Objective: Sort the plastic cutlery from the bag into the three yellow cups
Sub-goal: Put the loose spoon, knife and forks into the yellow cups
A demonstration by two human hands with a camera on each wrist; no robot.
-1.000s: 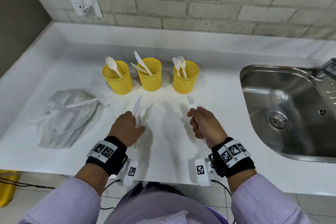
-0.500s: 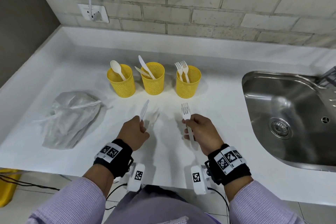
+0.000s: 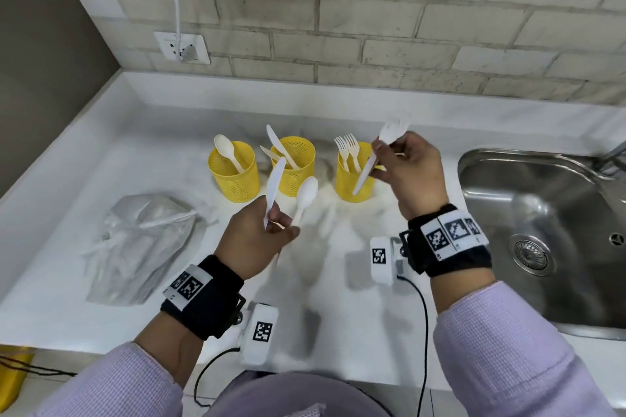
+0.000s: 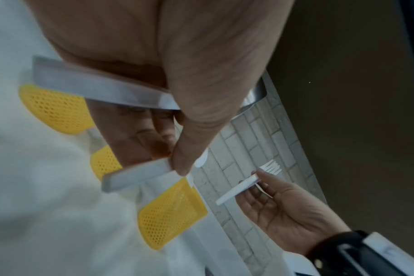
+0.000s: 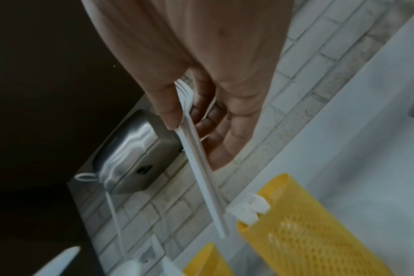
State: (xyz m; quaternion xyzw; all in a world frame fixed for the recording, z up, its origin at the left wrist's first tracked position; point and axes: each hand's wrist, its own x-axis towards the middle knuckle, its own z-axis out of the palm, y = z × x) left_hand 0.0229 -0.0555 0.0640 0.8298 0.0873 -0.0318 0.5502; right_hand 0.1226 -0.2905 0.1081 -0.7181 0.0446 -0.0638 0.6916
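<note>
Right hand (image 3: 411, 176) pinches a fork (image 3: 372, 159) above the right cup (image 3: 352, 183); left hand (image 3: 257, 240) grips a knife (image 3: 273, 186) and spoon (image 3: 305, 196). Bag (image 3: 142, 244) lies left on the surface (image 3: 338, 298), sink (image 3: 548, 247) right. No legible writing.

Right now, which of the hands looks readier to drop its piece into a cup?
The right hand. It holds one fork directly over the fork cup, handle down. The left hand holds a knife and spoon together, short of the cups.
</note>
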